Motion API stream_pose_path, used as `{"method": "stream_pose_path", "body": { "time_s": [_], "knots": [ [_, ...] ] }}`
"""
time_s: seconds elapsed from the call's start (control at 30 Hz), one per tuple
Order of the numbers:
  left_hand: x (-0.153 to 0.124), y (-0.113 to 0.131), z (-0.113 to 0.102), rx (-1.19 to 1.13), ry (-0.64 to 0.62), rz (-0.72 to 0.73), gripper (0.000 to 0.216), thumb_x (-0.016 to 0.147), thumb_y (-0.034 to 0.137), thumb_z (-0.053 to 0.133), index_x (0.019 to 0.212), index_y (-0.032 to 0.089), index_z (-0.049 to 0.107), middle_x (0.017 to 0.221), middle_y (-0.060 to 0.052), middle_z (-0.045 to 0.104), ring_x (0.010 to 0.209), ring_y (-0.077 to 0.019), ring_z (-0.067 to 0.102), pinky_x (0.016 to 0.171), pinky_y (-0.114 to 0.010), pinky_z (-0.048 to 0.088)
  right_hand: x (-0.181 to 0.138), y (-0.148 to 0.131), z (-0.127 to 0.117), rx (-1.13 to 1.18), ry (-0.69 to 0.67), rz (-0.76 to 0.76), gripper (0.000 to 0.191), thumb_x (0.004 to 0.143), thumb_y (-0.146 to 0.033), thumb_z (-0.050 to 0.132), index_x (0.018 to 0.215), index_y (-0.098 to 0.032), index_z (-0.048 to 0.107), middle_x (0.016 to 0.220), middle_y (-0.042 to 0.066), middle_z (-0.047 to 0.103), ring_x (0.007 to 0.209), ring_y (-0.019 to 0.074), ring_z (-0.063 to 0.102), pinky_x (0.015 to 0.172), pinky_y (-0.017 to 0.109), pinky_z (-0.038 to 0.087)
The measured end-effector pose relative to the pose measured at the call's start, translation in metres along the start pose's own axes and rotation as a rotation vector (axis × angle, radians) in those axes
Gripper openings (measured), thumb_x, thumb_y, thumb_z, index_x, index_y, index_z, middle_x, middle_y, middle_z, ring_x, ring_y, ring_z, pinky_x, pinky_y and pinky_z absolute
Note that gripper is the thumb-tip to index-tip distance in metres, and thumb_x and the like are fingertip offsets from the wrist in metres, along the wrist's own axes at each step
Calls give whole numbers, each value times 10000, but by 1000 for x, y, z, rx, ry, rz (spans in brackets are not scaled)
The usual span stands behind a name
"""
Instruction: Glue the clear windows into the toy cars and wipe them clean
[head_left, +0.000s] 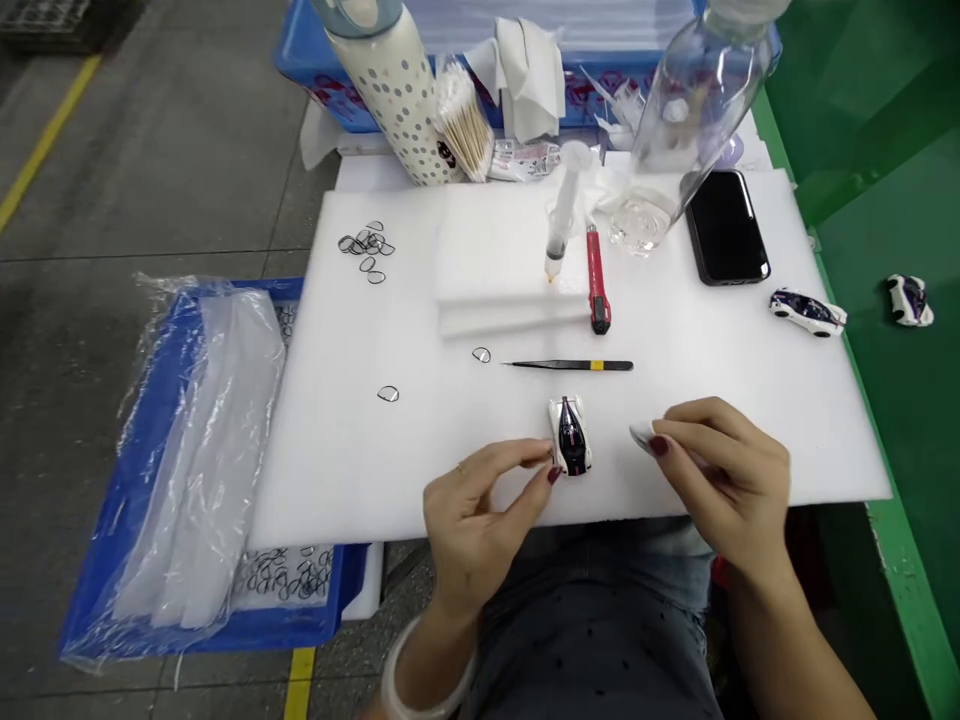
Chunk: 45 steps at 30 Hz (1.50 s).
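Observation:
A small white and dark toy car (570, 434) rests on the white foam sheet (750, 400) near its front edge. My left hand (480, 510) pinches the car's left side between thumb and forefinger. My right hand (720, 470) is just right of the car, fingers closed on a small white piece (642, 434) that I cannot make out. Black tweezers (570, 365) with a yellow band lie just beyond the car. Two small clear window pieces (481, 354) (388, 394) lie loose on the foam to the left.
A red utility knife (597, 280), a syringe (561, 225) on a stack of foam pads, a clear bottle (690, 110), a black phone (724, 226), a dotted bottle (397, 90) and cotton swabs (463, 122) stand farther back. Two more toy cars (807, 312) (909, 300) lie right. A blue tray (202, 460) sits left.

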<state>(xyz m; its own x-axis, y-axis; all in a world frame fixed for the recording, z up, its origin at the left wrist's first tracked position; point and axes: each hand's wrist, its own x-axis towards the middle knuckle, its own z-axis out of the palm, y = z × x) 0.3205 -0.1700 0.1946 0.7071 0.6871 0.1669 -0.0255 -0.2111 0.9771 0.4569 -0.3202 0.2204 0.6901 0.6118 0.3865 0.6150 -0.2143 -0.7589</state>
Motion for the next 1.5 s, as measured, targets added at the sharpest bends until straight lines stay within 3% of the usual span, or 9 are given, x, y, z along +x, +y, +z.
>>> {"method": "stream_pose_path", "body": {
  "time_s": [0.13,0.27,0.43,0.63,0.87,1.13,1.2,1.37,1.5],
  "knots": [
    [2,-1,3,450,-27,340,255,807,28,709,1016,176,716,905,-22,721,809,-136,685,758,-243,580,-3,1,21,19,-122,154,79,898,-183,623,906,-215,694,801,16,644,621,113,583,490,245,435],
    [2,-3,9,517,-108,418,279,827,33,701,1077,156,688,933,-38,679,838,-134,659,771,-249,573,1,2,28,-42,-208,134,45,889,-222,637,916,-200,666,827,19,640,667,119,608,558,243,463],
    [5,-2,7,534,-69,304,242,838,96,722,1073,143,688,945,-34,655,860,-118,645,814,-242,568,4,4,27,-101,-303,128,62,903,-248,628,905,-189,650,830,14,634,626,108,589,537,240,423],
    [7,-1,4,478,-71,191,270,848,125,699,1117,111,685,1203,-124,675,1112,-184,644,998,-314,533,4,3,27,-117,-321,149,64,902,-234,623,915,-179,653,834,13,629,617,106,576,543,241,414],
    [8,-5,7,476,-91,218,254,857,108,678,1110,99,695,1189,-131,698,1103,-185,648,978,-316,536,4,2,28,-135,-302,127,65,894,-232,629,907,-170,645,822,6,622,604,98,561,527,235,403],
    [11,1,5,472,-112,110,263,843,122,684,1105,147,685,1165,-84,703,1095,-191,628,981,-352,526,4,4,30,-154,-285,101,61,887,-229,643,869,-171,638,797,5,612,596,99,552,509,235,404],
    [16,1,-1,486,-184,94,344,837,143,696,1178,163,659,1234,-86,668,1149,-207,595,1008,-372,514,0,6,27,-130,-243,61,37,900,-208,630,911,-174,641,812,18,622,635,110,583,528,232,434],
    [34,-4,-17,494,-605,250,609,852,159,682,1422,165,467,1528,-104,429,1411,-252,371,1163,-438,370,-18,5,30,-231,-49,-211,187,890,-120,616,1046,-219,647,947,59,649,736,141,625,594,253,502],
    [37,-8,-16,515,-589,240,619,841,155,689,1418,190,465,1466,-77,512,1358,-240,445,1128,-432,411,-22,7,31,-405,-121,-333,153,879,-160,646,1022,-206,678,1006,78,672,763,166,623,600,278,499]
  ]
}}
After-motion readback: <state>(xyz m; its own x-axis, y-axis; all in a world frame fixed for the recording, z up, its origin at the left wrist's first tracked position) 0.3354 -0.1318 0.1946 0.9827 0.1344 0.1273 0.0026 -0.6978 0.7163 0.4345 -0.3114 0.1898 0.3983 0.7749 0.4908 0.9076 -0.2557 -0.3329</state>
